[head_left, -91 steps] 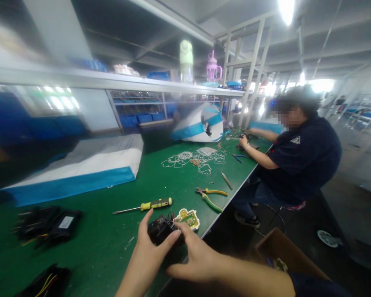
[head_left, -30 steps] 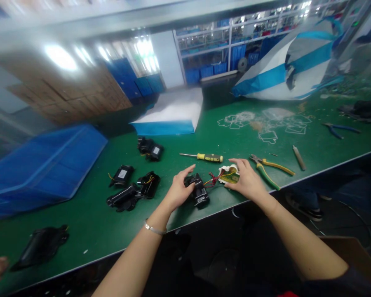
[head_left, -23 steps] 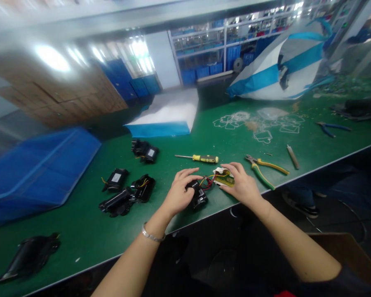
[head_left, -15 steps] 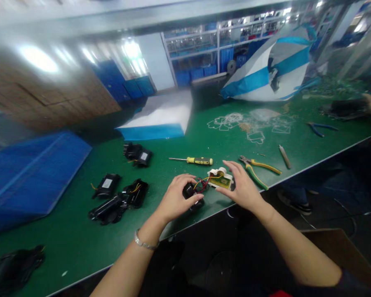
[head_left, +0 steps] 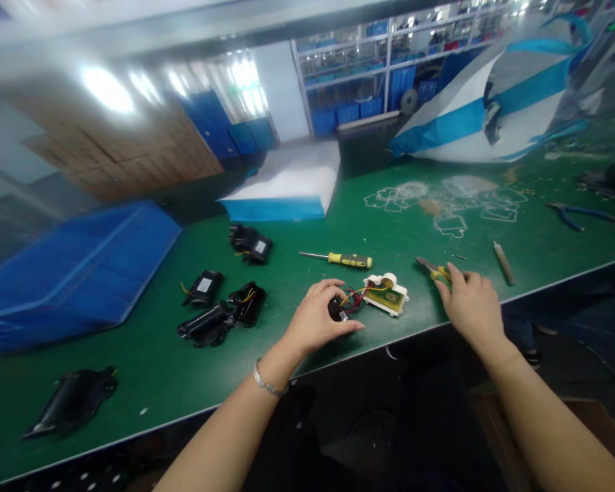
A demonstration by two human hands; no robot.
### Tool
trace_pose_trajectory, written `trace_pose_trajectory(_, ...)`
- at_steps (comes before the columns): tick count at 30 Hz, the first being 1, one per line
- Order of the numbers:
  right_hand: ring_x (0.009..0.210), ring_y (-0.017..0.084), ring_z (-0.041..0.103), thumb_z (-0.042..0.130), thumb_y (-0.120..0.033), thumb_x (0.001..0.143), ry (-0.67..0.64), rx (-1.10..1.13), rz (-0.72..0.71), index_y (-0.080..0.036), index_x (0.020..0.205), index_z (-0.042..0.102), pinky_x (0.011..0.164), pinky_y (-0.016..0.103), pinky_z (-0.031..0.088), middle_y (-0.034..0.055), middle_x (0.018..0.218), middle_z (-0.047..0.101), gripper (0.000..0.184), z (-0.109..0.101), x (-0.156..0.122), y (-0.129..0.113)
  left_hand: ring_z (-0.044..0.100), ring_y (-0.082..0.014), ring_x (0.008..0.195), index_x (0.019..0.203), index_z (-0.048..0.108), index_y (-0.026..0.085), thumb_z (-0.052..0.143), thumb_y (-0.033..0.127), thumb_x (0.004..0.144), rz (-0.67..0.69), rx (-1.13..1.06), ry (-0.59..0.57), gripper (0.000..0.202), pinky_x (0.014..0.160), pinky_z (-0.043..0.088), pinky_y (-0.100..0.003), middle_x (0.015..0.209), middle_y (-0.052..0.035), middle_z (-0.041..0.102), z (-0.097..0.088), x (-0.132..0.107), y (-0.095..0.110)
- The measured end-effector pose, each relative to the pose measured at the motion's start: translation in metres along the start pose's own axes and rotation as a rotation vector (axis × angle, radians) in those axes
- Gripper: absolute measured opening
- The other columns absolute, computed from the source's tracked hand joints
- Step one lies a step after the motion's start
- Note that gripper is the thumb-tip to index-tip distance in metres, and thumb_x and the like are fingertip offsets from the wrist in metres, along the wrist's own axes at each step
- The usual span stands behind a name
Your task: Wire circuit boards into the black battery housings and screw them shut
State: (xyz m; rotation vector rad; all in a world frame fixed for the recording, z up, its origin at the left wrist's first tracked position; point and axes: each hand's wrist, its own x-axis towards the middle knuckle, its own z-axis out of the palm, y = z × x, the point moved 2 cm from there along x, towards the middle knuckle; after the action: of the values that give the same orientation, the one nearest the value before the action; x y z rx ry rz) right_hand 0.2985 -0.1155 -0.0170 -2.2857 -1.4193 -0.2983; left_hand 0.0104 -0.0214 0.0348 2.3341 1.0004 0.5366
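My left hand is closed around a black plastic housing near the table's front edge. Red, black and yellow wires run from that housing to a white casing, where a green circuit board lies face up. To the right, my right hand wraps over the handles of the diagonal cutters. Their jaws point away to the upper left and rest at table level. A yellow and grey screwdriver lies behind the casing.
Several black housings lie on the green table at left, beside a blue bin. Farther back are a white and blue box, white gasket-like outlines and a striped sack. Blue-handled pliers and a pen-like tool lie right.
My right hand has left the white casing, moved right and closed on the cutters' handles. My left hand still holds the black housing. The whole view has shifted slightly.
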Motion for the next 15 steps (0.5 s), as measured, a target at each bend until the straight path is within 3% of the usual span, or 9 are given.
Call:
trace_pose_trajectory(2,0.104,0.034,0.052,0.033,-0.048,0.093,-0.016,0.255,0.066,-0.013,0.13,0.051,0.087,0.048,0.04,0.0201,0.11,0.058,0.054,-0.011,-0.006,-0.002,0.045,-0.0255,0.121,0.092,0.057,0.022,0.075,0.052,0.061,-0.004,-0.01,-0.001,0.046,0.104,0.036,-0.044,0.128,-0.0065,0.05,0.001,-0.001,0.001)
trace_pose_trajectory(4,0.098,0.029,0.057,0.032,-0.051,0.093,-0.114,0.63,0.177,-0.018,0.126,0.054,0.086,0.043,0.044,0.0146,0.107,0.062,0.051,-0.021,-0.018,-0.01,0.045,-0.0249,0.12,0.093,0.057,0.022,0.075,0.048,0.063,0.002,-0.016,-0.005,0.043,0.104,0.036,-0.044,0.128,-0.0062,0.05,0.001,-0.001,0.001)
trace_pose_trajectory(8,0.086,0.023,0.063,0.046,-0.054,0.089,-0.673,1.299,0.35,-0.019,0.119,0.057,0.08,0.038,0.05,0.0105,0.102,0.066,0.047,-0.03,-0.054,-0.049,0.045,-0.0239,0.12,0.094,0.057,0.022,0.076,0.042,0.063,0.031,-0.022,-0.002,0.041,0.105,0.035,-0.042,0.128,-0.0058,0.05,0.002,-0.001,0.001)
trace_pose_trajectory(11,0.093,0.023,0.064,0.056,-0.048,0.086,-0.987,1.434,0.357,-0.017,0.114,0.059,0.087,0.039,0.048,0.0099,0.101,0.067,0.042,-0.032,-0.072,-0.077,0.045,-0.0235,0.121,0.094,0.057,0.022,0.076,0.04,0.064,0.051,-0.036,0.005,0.04,0.105,0.035,-0.041,0.127,-0.006,0.05,0.002,-0.001,0.001)
trace_pose_trajectory(15,0.101,0.024,0.062,0.058,-0.044,0.086,-1.134,1.438,0.301,-0.018,0.112,0.06,0.091,0.042,0.046,0.0092,0.104,0.066,0.037,-0.03,-0.075,-0.09,0.046,-0.0227,0.12,0.095,0.058,0.023,0.075,0.036,0.064,0.067,-0.045,0.011,0.038,0.105,0.035,-0.04,0.127,-0.0054,0.051,0.002,-0.002,0.0)
